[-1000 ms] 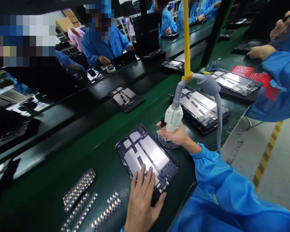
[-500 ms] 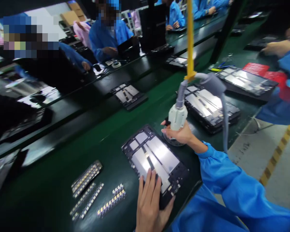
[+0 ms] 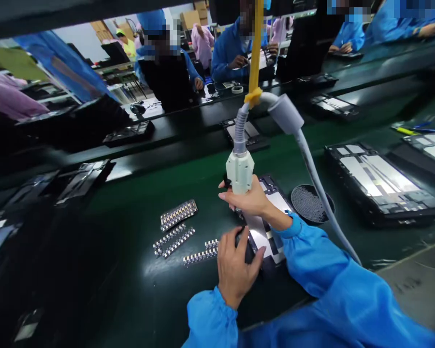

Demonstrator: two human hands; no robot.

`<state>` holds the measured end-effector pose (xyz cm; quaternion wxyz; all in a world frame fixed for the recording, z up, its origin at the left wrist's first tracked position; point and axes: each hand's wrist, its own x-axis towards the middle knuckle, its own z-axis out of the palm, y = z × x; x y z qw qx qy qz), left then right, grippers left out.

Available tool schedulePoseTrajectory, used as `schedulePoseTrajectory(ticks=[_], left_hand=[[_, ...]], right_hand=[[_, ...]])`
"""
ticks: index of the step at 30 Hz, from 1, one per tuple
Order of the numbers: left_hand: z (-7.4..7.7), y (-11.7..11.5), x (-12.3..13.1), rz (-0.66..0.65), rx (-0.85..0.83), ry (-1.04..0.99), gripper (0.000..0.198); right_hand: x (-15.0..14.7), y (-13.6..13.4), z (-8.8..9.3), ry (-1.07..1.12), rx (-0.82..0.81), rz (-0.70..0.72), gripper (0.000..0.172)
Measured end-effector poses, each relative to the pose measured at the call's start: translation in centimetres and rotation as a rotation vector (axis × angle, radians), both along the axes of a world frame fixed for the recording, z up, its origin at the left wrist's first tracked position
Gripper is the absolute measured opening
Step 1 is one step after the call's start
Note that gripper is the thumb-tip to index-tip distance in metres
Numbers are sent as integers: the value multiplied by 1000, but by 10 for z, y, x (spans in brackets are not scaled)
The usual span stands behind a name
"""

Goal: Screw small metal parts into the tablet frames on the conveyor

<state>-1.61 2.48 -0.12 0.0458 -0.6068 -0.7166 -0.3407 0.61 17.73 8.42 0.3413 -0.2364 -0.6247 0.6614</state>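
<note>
My right hand (image 3: 252, 197) is wrapped around a white electric screwdriver (image 3: 239, 169), held upright over an opened tablet (image 3: 259, 234). The driver's lower end is hidden behind my hand. The tablet lies flat, its silver battery panels partly covered by my right forearm. My left hand (image 3: 235, 268) grips the tablet's left edge, thumb towards the panels and fingers curled at the side. A dark part shows between thumb and fingers; I cannot make out what it is. Left of that hand lie strips of small components (image 3: 199, 254).
A round black dish of tiny pieces (image 3: 312, 204) stands right of the tablet. Stacked tablets (image 3: 377, 181) lie farther right. A grey cable (image 3: 313, 166) loops down beside my right arm, and a yellow strap (image 3: 256, 48) holds the driver. More component strips (image 3: 179, 215) lie left; co-workers sit opposite.
My right hand has brought the screwdriver from beside the dish to over the tablet. My left hand has shifted from lying on the panels to the tablet's left edge. The view has turned left.
</note>
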Motion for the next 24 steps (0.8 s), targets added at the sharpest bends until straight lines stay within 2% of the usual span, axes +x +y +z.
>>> schedulePoseTrajectory(ticks=[4, 18, 21, 24], left_hand=[[-1, 2, -1, 39, -59, 22, 46], [3, 0, 0, 53, -43, 14, 42], [6, -4, 6, -26, 60, 23, 29], [7, -9, 19, -217, 148, 39, 20]], right_hand=[[-8, 1, -11, -43, 48, -17, 23], [-9, 3, -20, -41, 57, -32, 20], [-9, 1, -23, -32, 58, -35, 20], [-6, -3, -24, -37, 86, -34, 21]])
